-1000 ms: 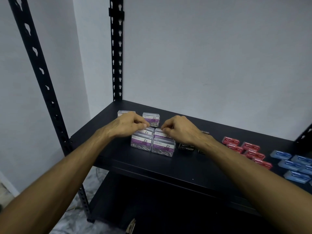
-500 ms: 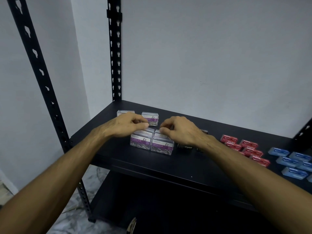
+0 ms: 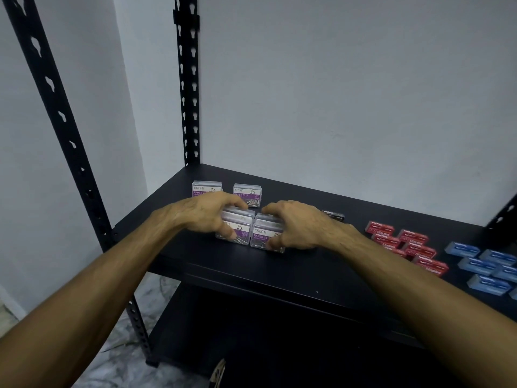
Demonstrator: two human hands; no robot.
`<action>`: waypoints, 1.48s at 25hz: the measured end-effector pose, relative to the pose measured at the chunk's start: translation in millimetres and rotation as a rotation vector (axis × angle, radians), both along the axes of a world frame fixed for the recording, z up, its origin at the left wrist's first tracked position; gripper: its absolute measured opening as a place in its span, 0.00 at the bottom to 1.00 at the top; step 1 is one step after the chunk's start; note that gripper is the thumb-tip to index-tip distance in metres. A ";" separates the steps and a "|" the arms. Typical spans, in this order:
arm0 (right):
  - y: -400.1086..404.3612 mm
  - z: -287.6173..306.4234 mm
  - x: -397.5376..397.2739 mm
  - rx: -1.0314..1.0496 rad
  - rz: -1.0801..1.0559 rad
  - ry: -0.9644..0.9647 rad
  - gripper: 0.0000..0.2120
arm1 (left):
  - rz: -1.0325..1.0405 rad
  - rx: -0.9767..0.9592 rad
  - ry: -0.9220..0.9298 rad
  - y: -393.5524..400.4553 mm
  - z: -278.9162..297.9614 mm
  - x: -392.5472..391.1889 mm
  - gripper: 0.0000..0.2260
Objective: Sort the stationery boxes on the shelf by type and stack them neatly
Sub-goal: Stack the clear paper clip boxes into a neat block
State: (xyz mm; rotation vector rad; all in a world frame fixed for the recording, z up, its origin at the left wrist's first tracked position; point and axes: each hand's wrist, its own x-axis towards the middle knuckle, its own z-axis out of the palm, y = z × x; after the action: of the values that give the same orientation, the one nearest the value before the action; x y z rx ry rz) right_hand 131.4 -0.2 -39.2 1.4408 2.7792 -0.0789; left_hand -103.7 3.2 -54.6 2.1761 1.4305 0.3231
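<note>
Both hands (image 3: pixel 212 214) now lower, around upright paper-clip boxes (image 3: pixel 253 233).

A plain pale grey wall (image 3: pixel 349 93) fills the back, meeting a second pale wall (image 3: pixel 16 177) in the corner at left. Black slotted metal uprights (image 3: pixel 188 79) rise from a black shelving unit (image 3: pixel 279 275). Down below, a marbled grey-white floor (image 3: pixel 117 357) shows. Light is soft and even.

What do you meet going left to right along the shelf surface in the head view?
Back-left paper clip box → left hand on one front paper clip box → right hand on the other → black staples box → red staples boxes → blue boxes.
</note>
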 end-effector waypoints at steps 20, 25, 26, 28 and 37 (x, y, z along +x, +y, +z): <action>53.7 8.1 -26.3 0.094 -0.045 0.259 0.22 | 0.401 0.270 0.128 47.4 18.9 -42.7 0.20; 75.9 0.7 -44.2 0.007 -0.035 0.277 0.19 | 0.377 0.256 0.027 52.1 1.7 -41.9 0.13; 78.0 -1.2 -46.3 -0.035 -0.037 0.292 0.18 | 0.379 0.264 0.016 52.5 -0.8 -40.7 0.12; 81.0 -3.9 -48.1 -0.093 -0.048 0.318 0.16 | 0.371 0.273 -0.008 54.2 -2.9 -38.7 0.12; 82.7 -7.8 -45.8 -0.061 -0.038 0.356 0.16 | 0.304 0.252 -0.057 54.9 -3.7 -30.8 0.13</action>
State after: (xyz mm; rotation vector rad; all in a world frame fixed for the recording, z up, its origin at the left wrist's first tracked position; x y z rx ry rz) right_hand 85.6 82.5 -47.0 1.6045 2.9848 -0.4604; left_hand -134.6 58.1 -58.3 2.1151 1.7706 0.7015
